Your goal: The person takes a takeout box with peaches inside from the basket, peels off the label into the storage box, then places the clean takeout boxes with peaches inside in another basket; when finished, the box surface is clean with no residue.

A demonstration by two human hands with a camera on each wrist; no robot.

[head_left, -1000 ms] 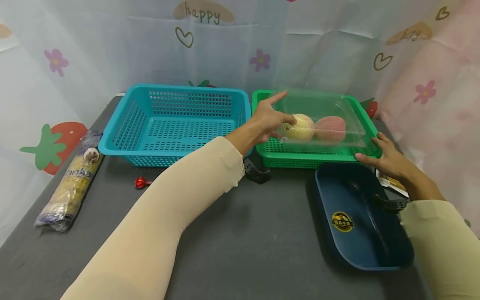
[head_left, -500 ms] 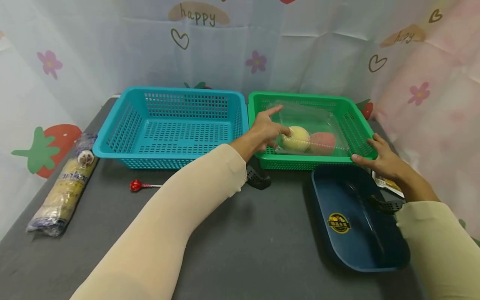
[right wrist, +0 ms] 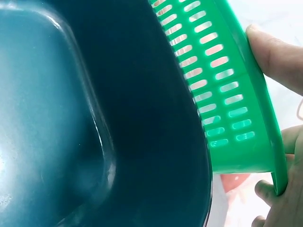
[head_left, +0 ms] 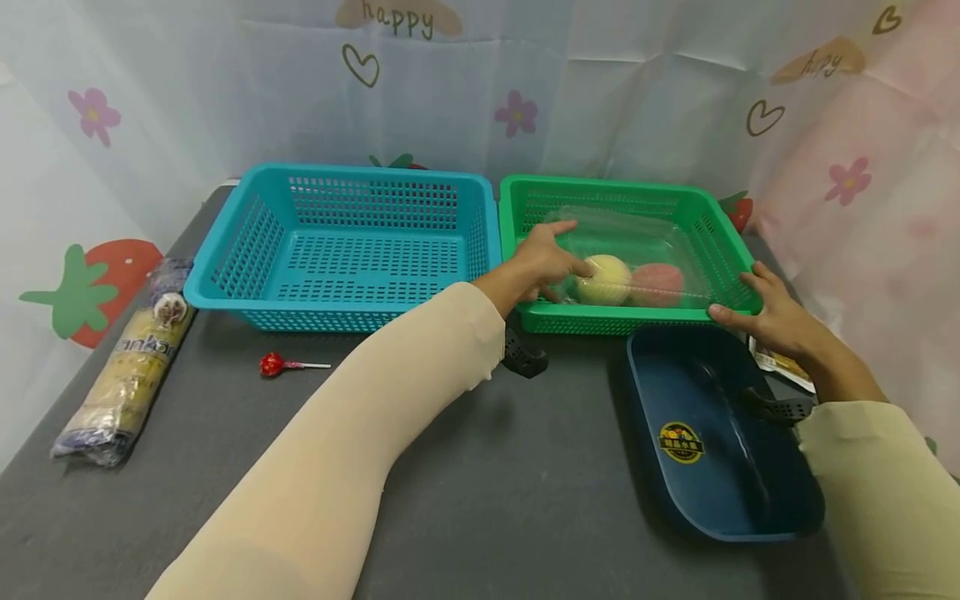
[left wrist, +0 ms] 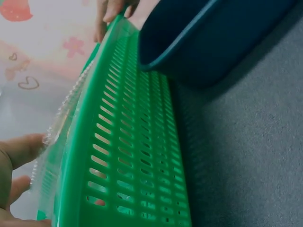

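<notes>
Two fruits in a clear plastic box [head_left: 637, 258] inside the green basket [head_left: 525, 196] — left hand [head_left: 542, 260] pinching the box's near-left edge, right hand [head_left: 772, 315] gripping the basket's front-right corner. Just beside — dark blue tray [head_left: 720, 433], teal basket [head_left: 341, 242], on the grey counter [head_left: 480, 467].

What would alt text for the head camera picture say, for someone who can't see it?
A person's left hand holds a clear plastic box of two fruits inside a green basket, while the right hand grips the basket's near right corner. A blue basket sits left; a dark blue tub lies in front.
</notes>
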